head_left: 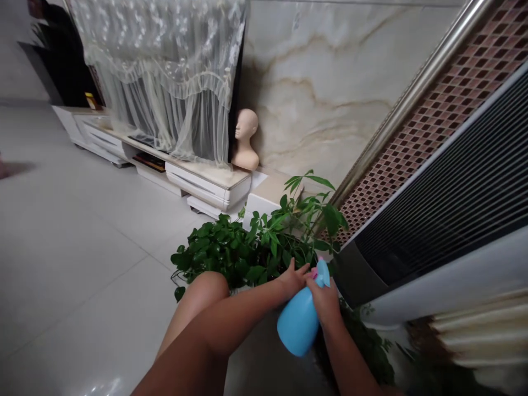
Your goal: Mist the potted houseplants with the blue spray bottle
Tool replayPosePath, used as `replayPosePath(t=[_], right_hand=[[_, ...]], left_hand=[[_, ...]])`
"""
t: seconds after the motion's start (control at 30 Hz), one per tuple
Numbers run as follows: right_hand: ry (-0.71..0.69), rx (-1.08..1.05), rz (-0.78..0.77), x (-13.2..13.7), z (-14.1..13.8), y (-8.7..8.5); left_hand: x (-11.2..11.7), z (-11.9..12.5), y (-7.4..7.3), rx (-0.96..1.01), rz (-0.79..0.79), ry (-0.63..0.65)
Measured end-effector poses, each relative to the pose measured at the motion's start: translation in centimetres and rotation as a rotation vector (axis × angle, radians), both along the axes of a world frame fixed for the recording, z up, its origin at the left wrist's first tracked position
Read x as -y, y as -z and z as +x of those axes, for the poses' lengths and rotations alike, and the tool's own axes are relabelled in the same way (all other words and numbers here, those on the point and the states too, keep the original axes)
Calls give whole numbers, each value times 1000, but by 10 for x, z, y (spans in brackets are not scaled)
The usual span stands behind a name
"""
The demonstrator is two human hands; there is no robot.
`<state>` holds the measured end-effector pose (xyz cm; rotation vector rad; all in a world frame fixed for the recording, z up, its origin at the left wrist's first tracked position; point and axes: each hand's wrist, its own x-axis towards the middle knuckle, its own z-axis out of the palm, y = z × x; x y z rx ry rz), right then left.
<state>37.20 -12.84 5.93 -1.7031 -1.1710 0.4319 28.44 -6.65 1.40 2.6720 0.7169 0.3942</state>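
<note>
My right hand [324, 300] is wrapped round the neck of a light blue spray bottle [298, 322] with a pink trigger and nozzle. The bottle is tilted, its base toward me and its head up by the leaves. Beside the bottle's head, my left hand [292, 279] reaches out with fingers apart; whether its fingertips touch the pink part I cannot tell. Just beyond both hands stands a leafy green potted plant [274, 242], with tall thin stems on the right. A lower, dense plant with round leaves [214, 247] spreads to its left. The pots are mostly hidden.
A tall floor-standing unit with dark slats [445, 181] rises close on the right. Behind the plants are a cardboard box [270, 192], a white TV cabinet [206, 184] and a mannequin head [246, 137]. More foliage [367, 341] lies low at right, near my forearm.
</note>
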Motion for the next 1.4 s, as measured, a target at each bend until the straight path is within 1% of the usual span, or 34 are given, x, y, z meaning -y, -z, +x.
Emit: replayPosePath(t=[0.1, 0.17, 0.2, 0.23, 0.3, 0.33, 0.37, 0.4, 0.47, 0.53, 0.6, 0.63, 0.7, 0.77, 0.8, 0.87, 0.93, 0.97, 1.0, 1.07, 1.13, 1.17, 1.23, 1.33, 1.4], right_hand=[[34, 30, -6, 10, 0, -13], [56, 61, 50, 19, 3, -24], [67, 72, 92, 23, 6, -30], [75, 74, 132, 28, 9, -37], [66, 60, 177, 36, 13, -47], [44, 45, 178, 39, 14, -50], [6, 24, 169, 43, 14, -51], [-47, 4, 156, 45, 13, -51], [-170, -3, 154, 50, 7, -47], [-279, 64, 204, 54, -2, -41], [-331, 202, 272, 57, -13, -36], [-340, 284, 296, 58, -17, -35], [-324, 415, 298, 61, -24, -32], [-324, 449, 277, 65, -26, -26], [-356, 422, 257, 68, -25, -21], [-466, 304, 202, 77, -22, -8], [-547, 119, 117, 86, -17, 6], [-540, -4, 76, 90, -16, 13], [-540, -143, 21, 94, -16, 19], [-585, -399, -94, 100, -19, 28], [-629, -551, -185, 104, -26, 33], [-617, -570, -204, 106, -30, 36], [-528, -514, -203, 109, -38, 42], [-366, -291, -185, 111, -45, 53], [-263, -137, -166, 108, -48, 60]], left_hand=[[1, -7, -6, 10, 90, 60], [5, -13, -12, 69, 99, 64], [8, -16, -16, 133, 52, 46], [12, -20, -21, 217, -30, 21], [23, -28, -33, 403, -252, 1], [29, -33, -40, 475, -355, 34], [36, -37, -48, 516, -423, 96], [42, -42, -56, 529, -454, 170], [52, -48, -69, 527, -445, 270], [60, -52, -78, 545, -423, 298], [66, -53, -82, 575, -432, 303], [69, -53, -81, 582, -464, 303], [75, -55, -78, 575, -588, 289], [82, -60, -76, 566, -737, 245], [85, -64, -76, 573, -796, 202], [89, -75, -81, 607, -849, 39], [90, -89, -88, 657, -877, -137], [90, -95, -92, 700, -902, -184], [89, -100, -96, 749, -930, -202], [86, -106, -101, 857, -995, -181], [82, -107, -102, 923, -1041, -182], [80, -106, -102, 939, -1052, -199], [76, -104, -102, 931, -1067, -224], [70, -103, -104, 825, -1020, -204], [66, -102, -105, 811, -953, -209]])
